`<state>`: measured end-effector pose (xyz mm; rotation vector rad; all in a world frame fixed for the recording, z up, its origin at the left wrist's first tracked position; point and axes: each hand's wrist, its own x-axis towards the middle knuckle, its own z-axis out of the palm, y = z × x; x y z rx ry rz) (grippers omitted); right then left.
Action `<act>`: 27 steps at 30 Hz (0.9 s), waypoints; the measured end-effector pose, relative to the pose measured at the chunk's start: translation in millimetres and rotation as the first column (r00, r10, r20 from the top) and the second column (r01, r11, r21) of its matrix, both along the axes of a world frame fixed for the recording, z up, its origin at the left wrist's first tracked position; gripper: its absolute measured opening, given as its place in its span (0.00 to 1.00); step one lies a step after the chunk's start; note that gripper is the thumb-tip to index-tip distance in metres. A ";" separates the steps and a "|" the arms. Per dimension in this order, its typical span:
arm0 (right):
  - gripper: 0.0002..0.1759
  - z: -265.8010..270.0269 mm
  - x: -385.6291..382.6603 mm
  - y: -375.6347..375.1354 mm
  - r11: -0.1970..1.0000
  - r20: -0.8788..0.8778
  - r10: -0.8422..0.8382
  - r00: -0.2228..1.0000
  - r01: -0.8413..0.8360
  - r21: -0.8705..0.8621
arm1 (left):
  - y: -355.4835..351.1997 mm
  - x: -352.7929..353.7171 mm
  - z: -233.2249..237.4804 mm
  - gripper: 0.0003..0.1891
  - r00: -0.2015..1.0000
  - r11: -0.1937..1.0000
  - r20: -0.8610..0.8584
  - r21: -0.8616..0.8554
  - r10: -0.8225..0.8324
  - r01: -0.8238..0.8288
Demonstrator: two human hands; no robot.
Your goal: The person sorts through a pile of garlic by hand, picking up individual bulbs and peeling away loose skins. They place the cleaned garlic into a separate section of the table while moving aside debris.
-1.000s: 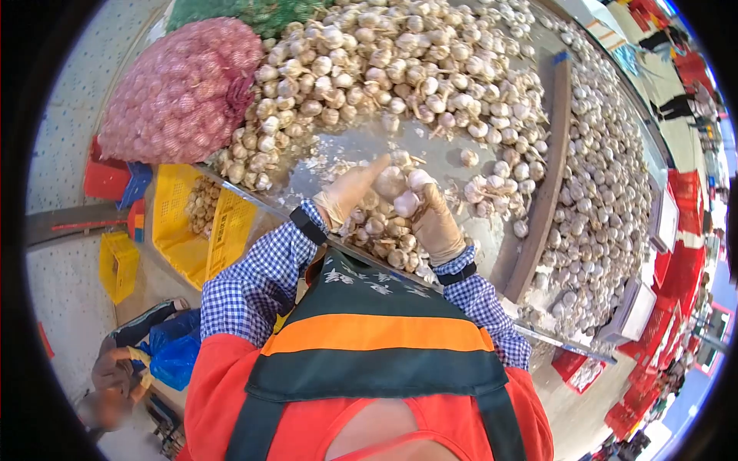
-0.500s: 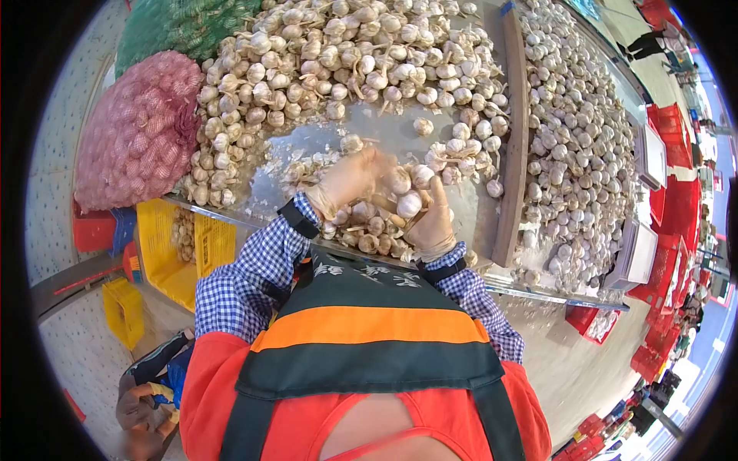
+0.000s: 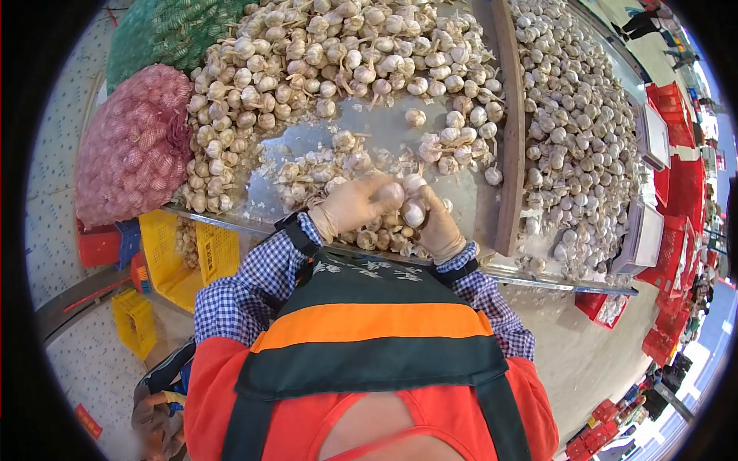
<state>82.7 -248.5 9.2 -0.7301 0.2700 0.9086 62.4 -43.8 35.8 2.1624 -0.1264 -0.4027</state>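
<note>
My left hand [image 3: 352, 206], in a pale thin glove, is closed around a garlic bulb [image 3: 390, 195]. Facing it, my right hand [image 3: 440, 229], gloved alike, grips a whiter garlic bulb [image 3: 414, 213] between thumb and fingers. Another garlic bulb [image 3: 413, 183] shows at the right hand's fingertips, just above the first. Both hands meet over the near edge of the metal table [image 3: 377, 121]. Under and between them lie several loose garlic bulbs [image 3: 367, 240], partly covered by the hands. Stems and papery skins [image 3: 296, 170] are scattered beyond my left hand.
A large garlic heap [image 3: 307, 54] covers the table's far side. The wooden divider [image 3: 510, 138] separates it from more garlic [image 3: 580, 131]. Left stand a pink mesh sack [image 3: 134, 146], a green sack [image 3: 173, 38] and a yellow crate [image 3: 165, 257]. A person [image 3: 157, 415] is at lower left.
My left hand has drawn back from the pile toward me and now has a garlic bulb in its fingers. My right hand stays close by, still holding garlic. The camera view has shifted slightly.
</note>
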 end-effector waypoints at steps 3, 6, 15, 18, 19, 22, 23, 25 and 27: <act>0.29 20.3 8.0 5.4 0.990 0.225 0.015 0.974 0.017 -0.140 | -4.4 -0.9 0.6 0.26 1.000 0.999 -0.002 -0.043 -0.008 0.008; 0.32 21.7 10.3 0.5 0.997 0.105 0.028 0.994 -0.020 -0.076 | -7.1 -1.4 -13.2 0.28 0.950 0.975 -0.309 -0.198 0.036 -0.102; 0.30 29.6 -9.6 4.7 0.989 0.098 -0.133 0.986 0.126 0.074 | -7.9 -6.5 -5.3 0.26 0.768 0.340 -0.640 -0.729 -0.034 -0.594; 0.27 26.1 -13.7 -11.1 0.949 0.021 -0.291 0.957 0.285 0.136 | 5.9 -5.6 -11.5 0.31 0.718 0.099 -0.635 -0.765 -0.285 -0.637; 0.18 32.0 -13.9 -10.7 0.893 0.047 -0.451 0.891 0.450 0.018 | 7.2 -1.8 -16.2 0.34 0.738 0.027 -0.565 -0.800 -0.369 -0.599; 0.18 44.9 21.4 -40.3 0.773 0.459 -0.621 0.636 0.595 0.221 | 7.1 -0.2 -11.7 0.39 0.756 -0.025 -0.573 -0.792 -0.316 -0.610; 0.16 61.3 43.3 -61.8 0.424 -0.256 -0.582 0.772 0.557 0.715 | 6.9 -0.7 -9.7 0.39 0.762 -0.022 -0.570 -0.796 -0.307 -0.605; 0.31 58.5 90.8 -132.3 0.449 -0.116 -0.814 0.570 0.742 0.497 | 4.5 1.2 -5.8 0.35 0.755 -0.021 -0.620 -0.770 -0.212 -0.638; 0.37 64.0 122.8 -177.4 0.454 -0.168 -0.776 0.608 0.723 0.520 | -3.3 0.7 -11.9 0.34 0.776 -0.023 -0.621 -0.779 -0.114 -0.627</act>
